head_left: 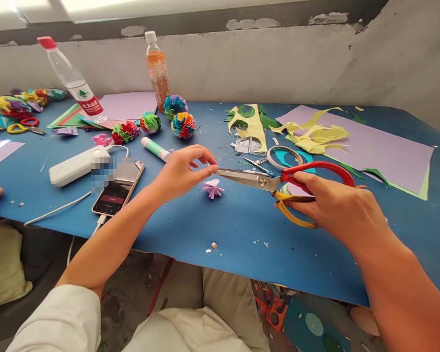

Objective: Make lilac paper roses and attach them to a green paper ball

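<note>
My right hand (341, 205) grips a large pair of scissors (260, 182) with one red and one yellow handle. The blades look closed and point left above the table. My left hand (185, 171) pinches thumb and forefinger together right at the blade tip. Whatever may be between those fingertips is too small to make out. Just below the blades a small pleated purple paper flower (213, 188) rests on the blue table (249, 264). Behind the scissors lie a roll of tape (269, 155) and a blue paper scrap (297, 159).
Left of my forearm are a phone (117, 190), a white power bank (77, 166) and a glue stick (156, 149). Farther back stand a water bottle (77, 88), an orange drink bottle (157, 71) and several paper balls (183, 125). Yellow offcuts (315, 134) cover purple sheets (396, 151).
</note>
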`<state>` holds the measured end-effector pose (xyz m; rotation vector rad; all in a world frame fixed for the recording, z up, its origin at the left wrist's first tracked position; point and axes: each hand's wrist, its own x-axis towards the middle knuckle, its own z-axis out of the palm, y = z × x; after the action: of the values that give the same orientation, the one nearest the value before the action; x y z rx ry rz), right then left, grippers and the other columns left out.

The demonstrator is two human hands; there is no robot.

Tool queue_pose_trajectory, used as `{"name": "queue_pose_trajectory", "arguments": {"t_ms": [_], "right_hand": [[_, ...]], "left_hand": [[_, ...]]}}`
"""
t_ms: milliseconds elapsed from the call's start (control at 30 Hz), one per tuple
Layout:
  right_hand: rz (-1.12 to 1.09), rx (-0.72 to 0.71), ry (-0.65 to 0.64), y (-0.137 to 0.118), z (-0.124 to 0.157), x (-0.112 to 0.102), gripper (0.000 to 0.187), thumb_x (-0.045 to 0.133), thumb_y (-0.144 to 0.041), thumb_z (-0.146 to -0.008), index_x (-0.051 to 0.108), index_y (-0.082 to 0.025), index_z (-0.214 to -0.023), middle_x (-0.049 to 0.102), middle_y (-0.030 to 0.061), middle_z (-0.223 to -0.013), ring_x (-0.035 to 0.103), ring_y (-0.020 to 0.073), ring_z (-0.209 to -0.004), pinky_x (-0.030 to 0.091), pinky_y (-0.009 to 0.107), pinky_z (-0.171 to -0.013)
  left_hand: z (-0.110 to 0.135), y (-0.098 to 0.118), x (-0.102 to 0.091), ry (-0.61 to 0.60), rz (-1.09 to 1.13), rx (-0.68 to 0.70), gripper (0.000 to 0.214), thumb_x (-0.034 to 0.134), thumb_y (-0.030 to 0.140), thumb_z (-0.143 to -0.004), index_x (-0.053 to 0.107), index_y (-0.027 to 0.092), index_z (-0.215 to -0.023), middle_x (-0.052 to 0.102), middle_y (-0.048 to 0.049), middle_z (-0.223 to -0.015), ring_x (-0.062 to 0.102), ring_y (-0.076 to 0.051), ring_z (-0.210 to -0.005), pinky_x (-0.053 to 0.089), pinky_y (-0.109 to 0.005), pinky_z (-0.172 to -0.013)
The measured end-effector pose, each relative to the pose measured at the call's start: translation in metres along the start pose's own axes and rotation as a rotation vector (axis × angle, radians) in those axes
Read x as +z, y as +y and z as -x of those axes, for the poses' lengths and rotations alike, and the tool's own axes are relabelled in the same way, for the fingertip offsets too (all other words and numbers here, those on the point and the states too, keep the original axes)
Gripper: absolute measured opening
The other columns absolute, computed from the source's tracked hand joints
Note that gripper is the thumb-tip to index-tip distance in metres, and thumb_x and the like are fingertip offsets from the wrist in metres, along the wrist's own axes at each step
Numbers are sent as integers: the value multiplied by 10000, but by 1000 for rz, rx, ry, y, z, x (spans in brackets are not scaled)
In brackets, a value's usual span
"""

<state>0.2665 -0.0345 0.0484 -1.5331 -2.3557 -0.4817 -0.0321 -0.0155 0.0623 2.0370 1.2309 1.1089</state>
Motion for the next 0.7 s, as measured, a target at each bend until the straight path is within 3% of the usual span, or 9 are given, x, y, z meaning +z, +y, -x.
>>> {"name": "queue_pose_trajectory", "arguments": {"t_ms": [200,333,467,567,633,700], "right_hand": [[66,29,-68,3,-2,7,471,460,-543,-856,594,-208,-1159,699,122,-771,630,274,-621,285,300,-464],[27,138,-188,4,-7,15,463,520,-544,-818,607,-169,-1075,668,128,-675,591,269,-535,328,313,-449],[-90,148,-162,3,-10,14,408,530,-497,-814,628,-170,-1036,688,172,-879,635,305,-716,432,356,-514],[-139,136,-83,-7,-13,4,391,493,-450,-835,641,-149,-1036,650,186,-1058,627,329,-938,501,422,-704],[-218,143,-5,-20,-17,-6,373,473,-433,-848,653,-154,-1018,659,158,-1040,629,311,-962,498,444,-780],[-404,163,32,-35,-23,-14,340,488,-442,-850,668,-183,-978,694,102,-933,655,253,-848,509,400,-745]], "left_hand": [[-3,-2,2,210,197,73,146,689,316,-769,711,172,-773,676,-31,-833,603,-94,-757,485,-186,-618],[-3,-4,4,215,329,-23,196,740,332,-715,745,175,-832,716,-37,-816,630,-117,-748,518,-236,-676],[-2,-3,11,119,448,-180,256,750,344,-687,752,177,-880,726,-47,-829,629,-120,-730,526,-246,-672],[-1,-2,15,-23,594,-291,245,704,302,-716,745,196,-933,703,-25,-783,574,-75,-626,508,-222,-626],[-1,-1,17,-149,682,-338,262,676,277,-724,736,202,-968,675,-14,-750,543,-63,-580,494,-219,-595],[1,0,18,-269,719,-331,310,666,267,-727,717,210,-1027,655,-12,-736,537,-69,-579,475,-219,-574]]}}
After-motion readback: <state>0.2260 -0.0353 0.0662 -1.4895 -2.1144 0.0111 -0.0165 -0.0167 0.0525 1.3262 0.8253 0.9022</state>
